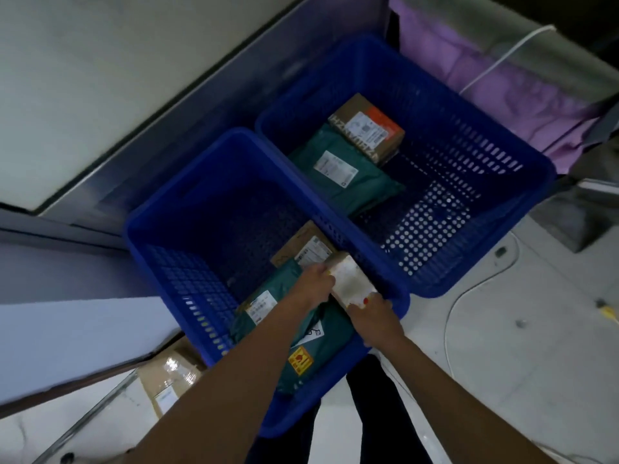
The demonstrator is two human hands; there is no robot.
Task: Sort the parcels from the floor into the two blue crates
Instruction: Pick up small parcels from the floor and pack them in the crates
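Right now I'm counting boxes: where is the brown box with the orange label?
In the head view, the brown box lies in the far crate, at its back corner, beside the green mailer.

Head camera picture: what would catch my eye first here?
Two big blue crates fill the middle: the near crate and the far crate, each with green mailer bags and a brown box inside. Over the near one, the left hand and right hand hold a small pale parcel between them.
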